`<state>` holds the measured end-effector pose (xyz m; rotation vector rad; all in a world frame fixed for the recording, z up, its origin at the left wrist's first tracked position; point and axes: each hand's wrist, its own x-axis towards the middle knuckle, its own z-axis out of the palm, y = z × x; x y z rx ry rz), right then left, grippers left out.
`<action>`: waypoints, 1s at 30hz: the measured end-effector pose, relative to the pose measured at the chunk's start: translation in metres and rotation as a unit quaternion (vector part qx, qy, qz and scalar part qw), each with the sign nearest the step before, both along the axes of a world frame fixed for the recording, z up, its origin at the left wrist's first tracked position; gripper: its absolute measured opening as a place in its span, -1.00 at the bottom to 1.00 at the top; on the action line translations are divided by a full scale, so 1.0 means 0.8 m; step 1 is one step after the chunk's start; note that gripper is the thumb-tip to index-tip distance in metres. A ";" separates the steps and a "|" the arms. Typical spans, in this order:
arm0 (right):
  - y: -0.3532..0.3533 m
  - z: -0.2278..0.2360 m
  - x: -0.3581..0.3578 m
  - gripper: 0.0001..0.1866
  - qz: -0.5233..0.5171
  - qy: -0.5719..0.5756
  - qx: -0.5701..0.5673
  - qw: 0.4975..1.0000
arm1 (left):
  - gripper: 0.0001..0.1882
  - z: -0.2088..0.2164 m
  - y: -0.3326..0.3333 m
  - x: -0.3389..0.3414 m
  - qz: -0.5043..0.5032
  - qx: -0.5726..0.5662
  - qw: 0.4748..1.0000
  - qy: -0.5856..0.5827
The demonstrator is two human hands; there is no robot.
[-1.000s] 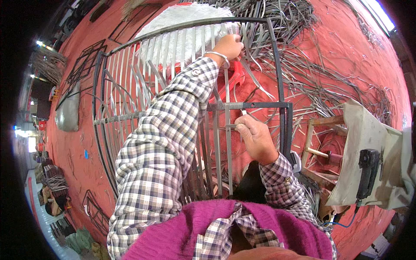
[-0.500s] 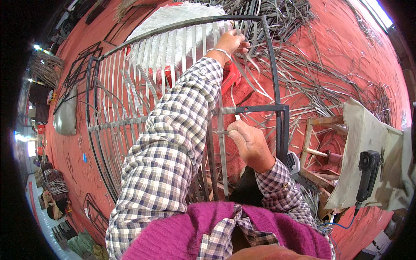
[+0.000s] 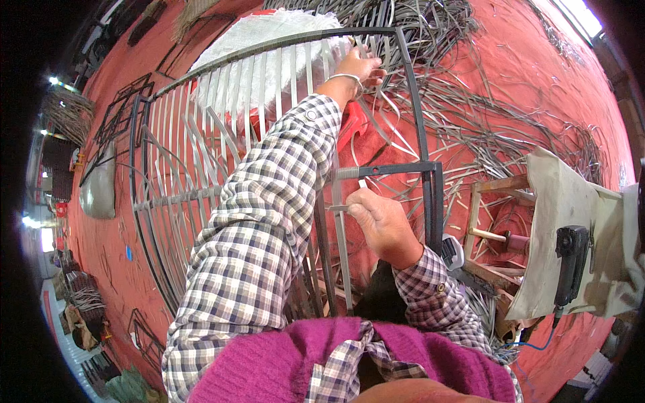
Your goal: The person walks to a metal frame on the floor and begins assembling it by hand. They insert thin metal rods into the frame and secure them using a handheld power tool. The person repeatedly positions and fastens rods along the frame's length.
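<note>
A dark metal frame [image 3: 417, 127] lies before me, strung with several flat grey strips [image 3: 243, 94] side by side. At its far rail my left hand [image 3: 358, 68] has its fingers curled around a strip beside the rail; the fingertips are partly hidden. Closer in, below the short wrapped crossbar [image 3: 376, 170], my right hand [image 3: 381, 225] is closed in a pinch on a flat strip [image 3: 338, 208]. One end pokes out left of the thumb, touching or crossing a lengthwise strip. A pale piece also shows just above this fist.
A heap of loose grey strips [image 3: 430, 27] spreads over the red floor on the far right. A white wrapped bundle [image 3: 269, 57] lies beyond the frame. At right stands a cloth-draped wooden stool [image 3: 547, 262] with a black corded device [image 3: 571, 265].
The view has shifted slightly, so the frame appears a little to the left. Both hands keep nearly the same places and grips on the strips.
</note>
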<state>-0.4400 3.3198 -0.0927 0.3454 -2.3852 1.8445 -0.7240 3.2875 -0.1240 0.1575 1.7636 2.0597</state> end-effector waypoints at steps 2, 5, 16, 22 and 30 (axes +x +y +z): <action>0.000 0.001 0.000 -0.86 0.000 0.001 0.004 1.000 | -0.44 0.001 0.004 0.003 -0.012 0.012 1.000 -0.016; 0.001 0.004 0.001 -0.87 0.012 -0.025 -0.001 1.000 | -0.57 0.001 0.007 0.005 0.004 -0.032 0.999 -0.008; 0.001 0.003 0.000 -0.87 0.001 -0.010 0.010 1.000 | -0.77 -0.007 0.011 0.005 0.001 -0.060 0.998 0.001; 0.002 0.002 -0.001 -0.89 -0.011 0.005 0.021 1.000 | -0.68 -0.003 0.007 0.003 0.010 -0.091 0.996 0.016; 0.004 0.004 -0.002 -0.89 -0.004 0.004 0.057 0.998 | -0.28 0.008 -0.005 0.016 0.167 -0.376 0.847 0.337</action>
